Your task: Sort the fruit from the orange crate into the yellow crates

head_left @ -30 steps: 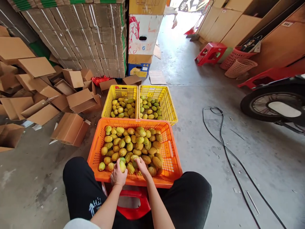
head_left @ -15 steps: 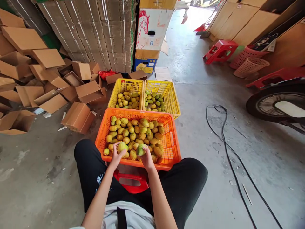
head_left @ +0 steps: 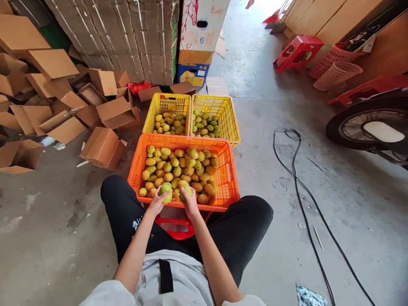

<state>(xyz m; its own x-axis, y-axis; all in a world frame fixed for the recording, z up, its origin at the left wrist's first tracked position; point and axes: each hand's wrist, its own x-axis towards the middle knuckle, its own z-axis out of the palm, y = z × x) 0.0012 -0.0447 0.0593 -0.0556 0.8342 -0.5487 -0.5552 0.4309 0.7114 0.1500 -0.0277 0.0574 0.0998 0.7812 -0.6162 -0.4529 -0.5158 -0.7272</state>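
My left hand (head_left: 157, 202) is closed around an oval yellow-green fruit (head_left: 166, 192), held above the near edge of the orange crate (head_left: 236, 187). Close beside it, my right hand (head_left: 191, 205) grips a second green fruit (head_left: 185, 194), partly covered by the fingers. Many similar fruits (head_left: 177, 171), yellow to green, lie heaped in the orange crate, mostly left of its right wall. Their exact kind is hard to make out.
Behind stand two yellow crates, the left crate (head_left: 149, 117) with mostly yellow fruit and the right crate (head_left: 235, 123) with greener fruit. Cardboard boxes (head_left: 103, 146) litter the left. On the right are a black cable (head_left: 297, 182), a red stool (head_left: 298, 51) and a wheel (head_left: 376, 127).
Both hands have come closer to each other and toward my body, each with its fruit. The left fruit now shows a greener side. The camera view has tilted down a little.
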